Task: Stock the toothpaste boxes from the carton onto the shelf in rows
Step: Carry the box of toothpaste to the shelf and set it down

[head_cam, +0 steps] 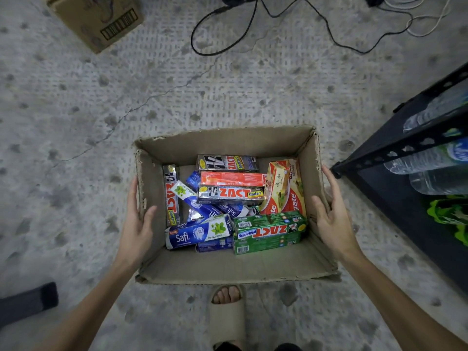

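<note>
An open brown carton (228,267) sits in the middle of the view, seen from above. Inside it lies a loose heap of toothpaste boxes: a green Zact box (268,231), a blue Safi box (200,234), a grey Zact Smokers box (230,193) and red Colgate boxes (281,191). My left hand (138,224) clasps the carton's left wall, thumb inside and fingers outside. My right hand (334,219) clasps the right wall the same way. A black metal shelf (405,148) stands at the right edge, close to the carton's corner.
Water bottles (430,160) lie on the shelf, with green packs (448,216) below them. A second closed carton (98,19) stands at the top left. Black and white cables (228,34) trail over the concrete floor. My foot in a beige sandal (228,312) is just under the carton's near edge.
</note>
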